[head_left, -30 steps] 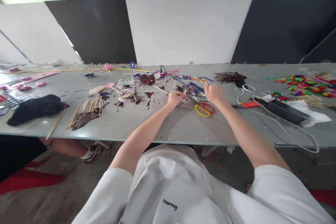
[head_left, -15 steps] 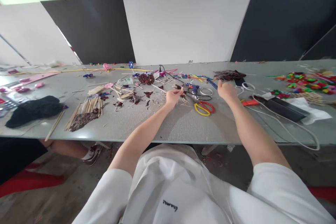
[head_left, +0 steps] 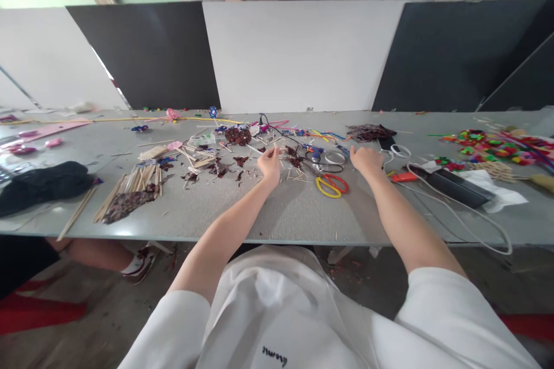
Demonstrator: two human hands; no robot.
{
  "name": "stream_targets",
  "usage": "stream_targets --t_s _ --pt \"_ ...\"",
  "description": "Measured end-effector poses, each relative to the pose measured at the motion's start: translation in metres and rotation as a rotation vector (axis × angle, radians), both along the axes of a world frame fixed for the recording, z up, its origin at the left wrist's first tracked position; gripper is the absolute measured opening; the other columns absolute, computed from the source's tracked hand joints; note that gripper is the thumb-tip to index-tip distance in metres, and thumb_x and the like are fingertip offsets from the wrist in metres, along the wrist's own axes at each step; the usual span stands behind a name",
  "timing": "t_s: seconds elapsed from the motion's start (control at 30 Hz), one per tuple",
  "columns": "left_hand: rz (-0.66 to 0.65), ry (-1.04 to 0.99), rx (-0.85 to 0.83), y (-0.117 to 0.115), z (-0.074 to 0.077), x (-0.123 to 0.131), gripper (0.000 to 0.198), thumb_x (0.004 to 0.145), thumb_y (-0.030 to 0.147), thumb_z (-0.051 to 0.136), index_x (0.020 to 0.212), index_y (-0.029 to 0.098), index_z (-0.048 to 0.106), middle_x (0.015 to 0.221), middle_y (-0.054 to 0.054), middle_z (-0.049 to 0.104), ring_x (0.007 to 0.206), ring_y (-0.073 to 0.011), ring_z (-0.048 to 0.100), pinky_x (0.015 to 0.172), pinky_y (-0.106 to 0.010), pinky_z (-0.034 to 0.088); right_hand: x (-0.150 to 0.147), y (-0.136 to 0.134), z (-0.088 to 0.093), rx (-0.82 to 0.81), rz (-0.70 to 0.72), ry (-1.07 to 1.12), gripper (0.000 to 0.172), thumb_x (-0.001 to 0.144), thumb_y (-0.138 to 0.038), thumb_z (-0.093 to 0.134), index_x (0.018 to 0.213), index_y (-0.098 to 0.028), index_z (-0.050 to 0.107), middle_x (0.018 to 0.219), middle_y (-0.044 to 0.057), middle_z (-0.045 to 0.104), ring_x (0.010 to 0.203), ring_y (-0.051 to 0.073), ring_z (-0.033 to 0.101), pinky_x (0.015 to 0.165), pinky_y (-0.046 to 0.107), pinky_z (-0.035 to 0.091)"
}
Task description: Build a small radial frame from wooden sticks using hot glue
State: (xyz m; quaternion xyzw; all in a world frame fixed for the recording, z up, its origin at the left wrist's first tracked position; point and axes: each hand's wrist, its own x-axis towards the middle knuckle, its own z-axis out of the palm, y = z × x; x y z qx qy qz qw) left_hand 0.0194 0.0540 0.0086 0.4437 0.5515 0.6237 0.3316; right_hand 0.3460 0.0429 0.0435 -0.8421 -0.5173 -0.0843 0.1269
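Note:
My left hand (head_left: 270,165) is closed in a pinch above the middle of the table, and what its fingertips hold is too small to make out. Just left of it lies a pale stick (head_left: 254,149). Farther right, my right hand (head_left: 367,160) has its fingers curled closed. A blue piece (head_left: 344,150) shows at its fingertips, its kind unclear. Between the hands lie scissors (head_left: 332,185) with one yellow and one red handle, a white ring (head_left: 334,157) and a blue glue gun (head_left: 317,153). Dark patterned scraps (head_left: 294,157) and thin sticks surround the left hand.
Bundled wooden sticks with patterned cloth (head_left: 130,202) and a black cloth (head_left: 47,184) lie left. At right are a black box (head_left: 461,184), a white cable (head_left: 504,236) and colourful pompoms (head_left: 489,144). A partition (head_left: 298,57) stands behind. Another person's leg (head_left: 101,256) shows below.
My left hand has moved left, away from the scissors, its fingers still pinched. My right hand has come slightly lower, still closed. The whole view has tilted a little.

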Motion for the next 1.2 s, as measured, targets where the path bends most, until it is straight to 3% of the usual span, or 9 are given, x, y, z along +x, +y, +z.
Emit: stream_targets --t_s 0.1,0.17,0.23,0.3,0.43,0.6,0.73,0.83,1.2 --pt "0.0 -0.022 -0.01 0.0 -0.001 0.0 0.038 0.097 0.05 0.063 0.107 0.02 0.083 0.092 -0.007 0.082 0.071 -0.0178 0.069 0.063 -0.025 0.05 -0.022 -0.009 0.008 0.03 0.041 -0.08 0.057 0.101 -0.042 0.051 0.123 0.008 0.069 0.124 0.042 0.065 0.125 0.052 0.06 0.102 0.066 0.044" --pt "0.006 -0.039 -0.005 0.002 -0.003 -0.002 0.036 0.097 0.049 0.064 0.106 0.021 0.084 0.093 -0.006 0.082 0.074 -0.0185 0.07 0.064 -0.025 0.051 -0.045 -0.013 0.016 0.076 0.133 -0.146 0.057 0.103 -0.043 0.051 0.134 0.003 0.063 0.135 0.039 0.06 0.135 0.051 0.052 0.111 0.066 0.037" --pt "0.027 -0.049 0.005 0.005 -0.005 -0.005 0.033 0.097 0.047 0.065 0.105 0.021 0.084 0.093 -0.006 0.082 0.077 -0.0194 0.071 0.067 -0.026 0.052 -0.075 -0.01 0.026 0.089 0.34 -0.191 0.049 0.106 -0.042 0.045 0.139 -0.009 0.062 0.137 0.028 0.062 0.137 0.042 0.051 0.114 0.057 0.038" --pt "0.055 -0.061 0.005 0.009 -0.007 -0.008 0.032 0.097 0.045 0.065 0.105 0.021 0.084 0.094 -0.007 0.083 0.078 -0.0197 0.072 0.068 -0.026 0.053 -0.109 0.0 0.035 0.046 0.707 -0.233 0.042 0.107 -0.035 0.044 0.138 -0.012 0.061 0.139 0.025 0.062 0.136 0.039 0.052 0.113 0.052 0.042" --pt "0.082 -0.09 -0.016 0.015 -0.009 -0.01 0.032 0.097 0.043 0.064 0.107 0.02 0.084 0.095 -0.007 0.083 0.074 -0.0192 0.071 0.067 -0.027 0.053 -0.173 0.034 0.042 -0.06 0.928 -0.235 0.032 0.101 -0.031 0.062 0.13 -0.02 0.066 0.134 0.016 0.068 0.128 0.031 0.06 0.109 0.041 0.047" --pt "0.091 -0.09 -0.026 0.017 -0.009 -0.01 0.029 0.097 0.041 0.066 0.104 0.019 0.084 0.094 -0.007 0.084 0.074 -0.0186 0.071 0.07 -0.026 0.053 -0.206 0.071 0.036 -0.152 0.971 -0.22 0.031 0.09 -0.023 0.077 0.121 -0.022 0.072 0.128 0.014 0.074 0.117 0.029 0.069 0.096 0.035 0.052" --pt "0.078 -0.06 -0.026 0.017 -0.009 -0.011 0.029 0.097 0.041 0.066 0.103 0.02 0.084 0.094 -0.006 0.083 0.08 -0.0195 0.073 0.076 -0.026 0.053 -0.202 0.084 0.034 -0.145 0.957 -0.173 0.009 0.093 -0.021 0.073 0.101 -0.021 0.078 0.109 0.012 0.079 0.103 0.028 0.073 0.09 0.034 0.052" --pt "0.052 -0.05 -0.058 0.015 -0.006 -0.011 0.032 0.097 0.045 0.066 0.108 0.02 0.083 0.097 -0.007 0.083 0.084 -0.0205 0.073 0.076 -0.027 0.053 -0.196 0.087 0.035 -0.085 0.964 -0.116 0.01 0.096 -0.021 0.068 0.092 -0.019 0.078 0.106 0.013 0.079 0.103 0.027 0.072 0.092 0.035 0.049" --pt "-0.069 0.042 -0.058 0.011 -0.001 -0.012 0.03 0.102 0.046 0.058 0.111 0.021 0.073 0.091 -0.006 0.079 0.074 -0.0179 0.066 0.071 -0.027 0.049 -0.176 0.08 0.052 0.277 0.906 0.179 0.022 0.102 -0.029 0.052 0.111 -0.016 0.067 0.097 0.013 0.077 0.082 0.022 0.067 0.081 0.032 0.049"
